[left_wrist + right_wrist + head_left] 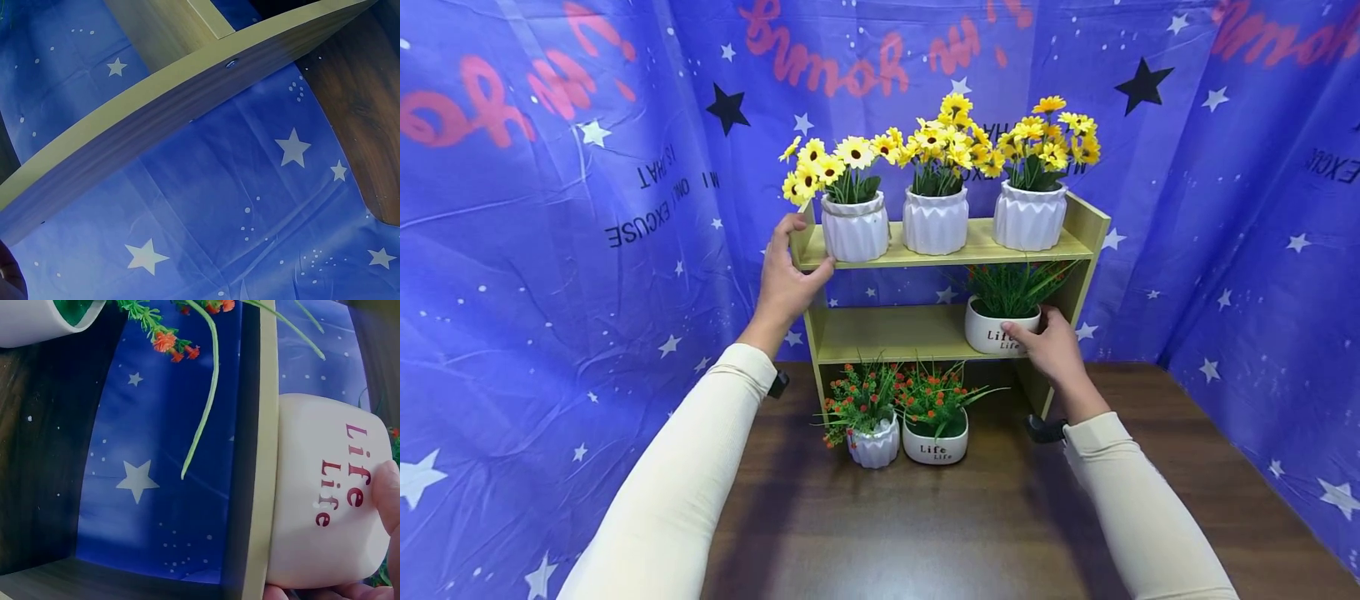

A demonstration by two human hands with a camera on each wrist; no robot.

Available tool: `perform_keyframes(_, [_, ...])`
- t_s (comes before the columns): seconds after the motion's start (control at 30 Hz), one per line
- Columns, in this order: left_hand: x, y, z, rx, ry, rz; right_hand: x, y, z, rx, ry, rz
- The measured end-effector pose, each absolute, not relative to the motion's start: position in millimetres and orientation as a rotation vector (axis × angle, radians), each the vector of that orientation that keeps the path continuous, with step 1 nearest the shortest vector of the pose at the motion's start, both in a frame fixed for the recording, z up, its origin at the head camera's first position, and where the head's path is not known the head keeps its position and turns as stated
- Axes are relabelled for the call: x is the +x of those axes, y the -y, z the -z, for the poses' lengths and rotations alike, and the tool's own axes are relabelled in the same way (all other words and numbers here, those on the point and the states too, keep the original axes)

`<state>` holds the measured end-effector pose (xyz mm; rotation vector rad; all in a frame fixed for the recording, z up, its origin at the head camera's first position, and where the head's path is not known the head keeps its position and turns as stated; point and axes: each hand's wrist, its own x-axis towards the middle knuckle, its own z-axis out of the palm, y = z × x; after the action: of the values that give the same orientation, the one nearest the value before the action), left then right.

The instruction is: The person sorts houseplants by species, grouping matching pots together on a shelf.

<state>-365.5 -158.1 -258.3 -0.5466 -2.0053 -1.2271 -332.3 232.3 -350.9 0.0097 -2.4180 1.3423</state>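
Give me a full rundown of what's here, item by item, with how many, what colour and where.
Table: 1, brown, under everything
Shelf rack: 1, pale wood, on the table
Sunflower pots: 3, white with yellow blooms, rack's top level
Upper Life planter: 1, white with green grass and red flowers, rack's middle level, right end
Lower Life planter: 1, white with orange-red flowers, below the middle level
Fluted pot: 1, white with orange-red flowers, left of the lower planter
Backdrop: blue with stars and pink script, behind and at both sides
Wrist cameras: 2, black, near the cuffs
Sleeves: 2, cream, on the forearms
Left grip: 1, bare, on the rack's left side
Right grip: 1, bare, holding the upper planter
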Motion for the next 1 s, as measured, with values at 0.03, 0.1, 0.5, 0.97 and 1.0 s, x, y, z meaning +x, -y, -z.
perform_keyframes(0.03, [-366,158,258,-0.548,2.002,1.227,-335,-232,351,0.012,2.414,-1.35])
perform_keyframes(0.1, [-366,159,258,-0.555,1.997,1.226,-340,-233,352,0.012,2.408,-1.358])
perform_keyframes(0.5, [-366,160,257,-0.548,2.033,1.228,-355,-230,355,0.012,2.421,-1.371])
perform_keyframes(0.97, [-368,159,259,-0.587,1.97,1.234,-350,-224,363,-0.082,2.277,-1.413])
perform_keyframes(1.0, [-368,159,259,-0.591,1.961,1.232,-349,-224,364,-0.096,2.254,-1.407])
